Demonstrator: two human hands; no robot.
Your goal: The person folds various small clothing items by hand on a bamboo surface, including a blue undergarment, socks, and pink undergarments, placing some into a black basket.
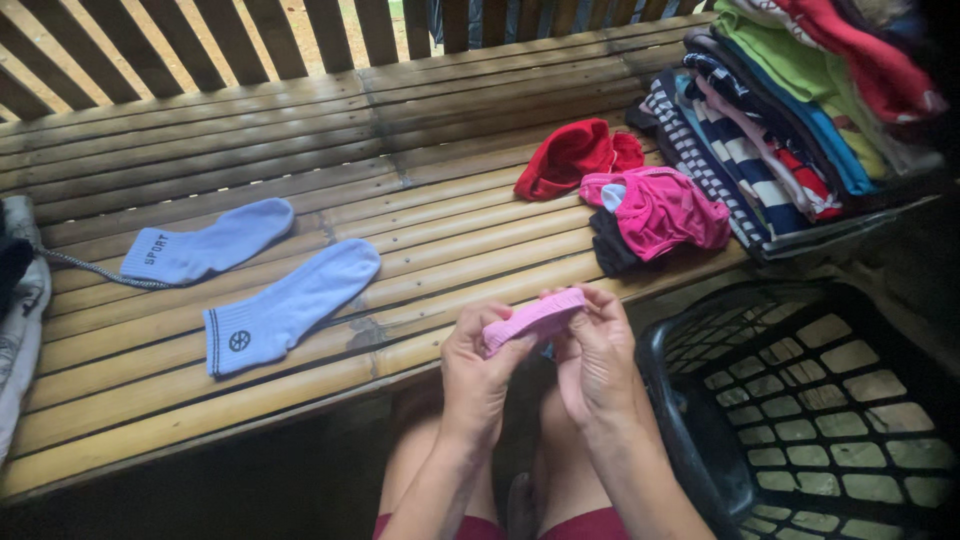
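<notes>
From my remote seat I read the bench (300,150) from nine o'clock across: a pale grey cloth (18,340) hung at its far edge, then two light blue socks lay flat on the slats, the upper sock (205,243) and the lower sock (290,305), both with toes pointing toward two o'clock and well apart from the hands. At six o'clock, just off the bench's near edge, I saw the left hand (480,375) and the right hand (597,355) both closed on a small pink folded cloth (535,318), which bridged the gap between them. Its long axis ran from eight o'clock up to two o'clock; the left thumb and fingers pinched the lower end, the right fingertips gripped the higher end. Neither hand was nearer, since both touched it. Toward one o'clock sat a red garment (575,155) beside a bright pink garment (660,210), then a stack of folded clothes (790,110). At four o'clock stood a black laundry basket (830,410).
</notes>
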